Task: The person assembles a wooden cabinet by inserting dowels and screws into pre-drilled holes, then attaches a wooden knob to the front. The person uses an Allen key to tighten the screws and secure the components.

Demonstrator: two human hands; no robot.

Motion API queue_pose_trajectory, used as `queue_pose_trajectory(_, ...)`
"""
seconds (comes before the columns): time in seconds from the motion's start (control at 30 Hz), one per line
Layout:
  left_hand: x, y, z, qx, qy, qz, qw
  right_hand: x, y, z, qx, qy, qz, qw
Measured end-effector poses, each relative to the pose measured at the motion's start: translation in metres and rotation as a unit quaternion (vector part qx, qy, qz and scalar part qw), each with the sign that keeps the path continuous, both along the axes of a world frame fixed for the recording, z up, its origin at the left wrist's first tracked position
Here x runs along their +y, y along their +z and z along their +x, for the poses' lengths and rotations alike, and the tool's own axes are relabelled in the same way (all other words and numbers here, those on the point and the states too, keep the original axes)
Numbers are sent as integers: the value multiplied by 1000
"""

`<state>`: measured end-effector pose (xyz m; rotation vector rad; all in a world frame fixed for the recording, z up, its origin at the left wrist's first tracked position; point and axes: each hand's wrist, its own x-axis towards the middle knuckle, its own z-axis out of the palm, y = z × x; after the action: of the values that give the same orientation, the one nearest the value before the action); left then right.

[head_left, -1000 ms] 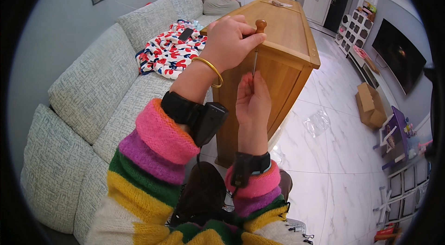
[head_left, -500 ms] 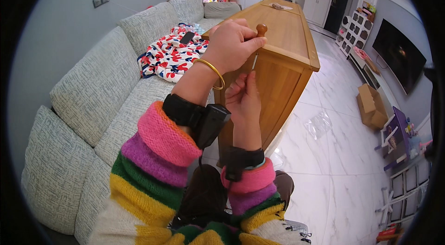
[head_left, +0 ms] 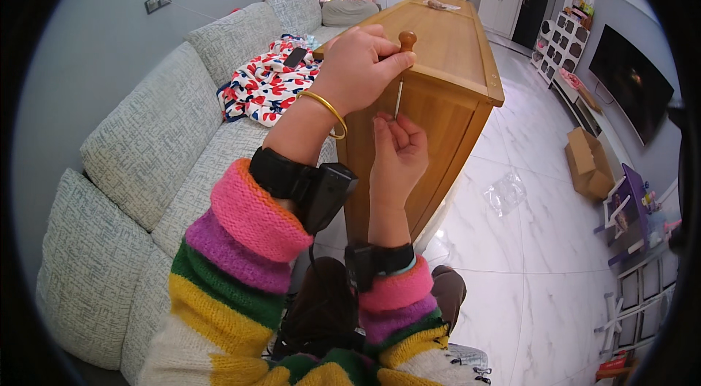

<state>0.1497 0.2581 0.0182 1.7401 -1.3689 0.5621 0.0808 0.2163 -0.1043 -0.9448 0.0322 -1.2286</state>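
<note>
My left hand, a gold bangle at its wrist, is closed with thumb and fingers around the lower part of a round brown wooden knob. The knob's top sticks up past the thumb. Beneath that hand a thin metal rod slants down in front of the end panel of a wooden cabinet. Its upper end is hidden at the left hand, so I cannot tell how it joins the knob. Lower down, my right hand pinches the rod's bottom end between thumb and fingertips, palm turned partly toward me.
A grey sofa runs along the left, with a patterned cloth and a dark phone on it. On the tiled floor at right lie a clear plastic bag and an open cardboard box. A small item lies on paper atop the cabinet.
My right hand has turned and slid slightly lower, showing more of the rod. My left hand and the knob have shifted a little left and up.
</note>
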Motion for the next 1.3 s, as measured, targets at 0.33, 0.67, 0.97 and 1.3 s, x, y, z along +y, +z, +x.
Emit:
queue_pose_trajectory(0.33, -1, 1, -1, 4, 6, -1, 1000, -27, -7, 5, 23, -60, -61, 996)
queue_pose_trajectory(0.67, 0, -1, -2, -18, 9, -9, 1000, -33, 5, 8, -28, 310, 203, 928)
queue_pose_trajectory(0.97, 0, 3, 2, -3, -6, 9, 1000, -13, 0, 9, 16, -62, -7, 998)
queue_pose_trajectory(1.3, -6, 27, 5, 107, -9, 101, 989, -20, -1, 9, 80, -142, -84, 983)
